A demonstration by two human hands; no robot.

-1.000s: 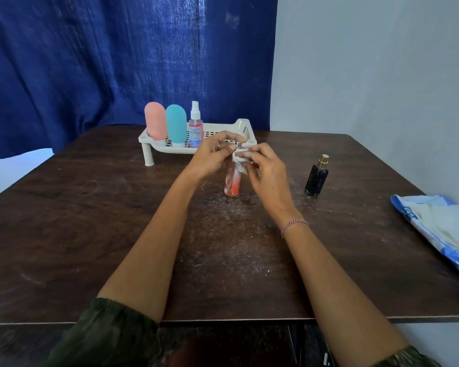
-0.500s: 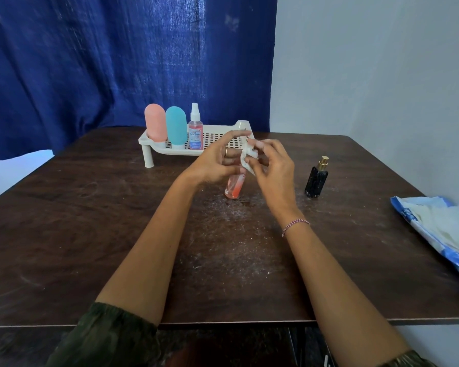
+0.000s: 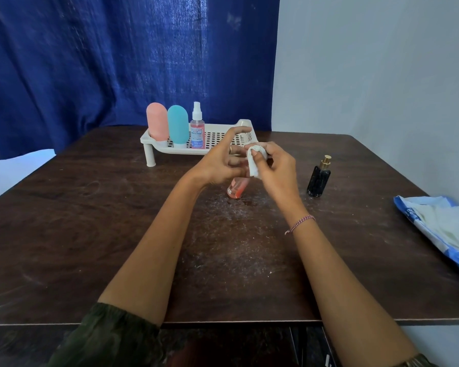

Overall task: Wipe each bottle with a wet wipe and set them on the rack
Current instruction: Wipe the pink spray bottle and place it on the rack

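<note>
- A white label with blue print is carried by the spray bottle (image 3: pixel 197 131) on the rack (image 3: pixel 170 150). Its lines are too small to be read.
- A small dark label patch is seen near the bottom of the orange bottle (image 3: pixel 236 188). No letters can be made out on it.
- Pale lettering is printed on the blue edge of the wipe pack (image 3: pixel 440 229) at the right. Only rounded letter shapes are seen there, and no word can be read.
- No brand, number or sign can be read with certainty.
</note>
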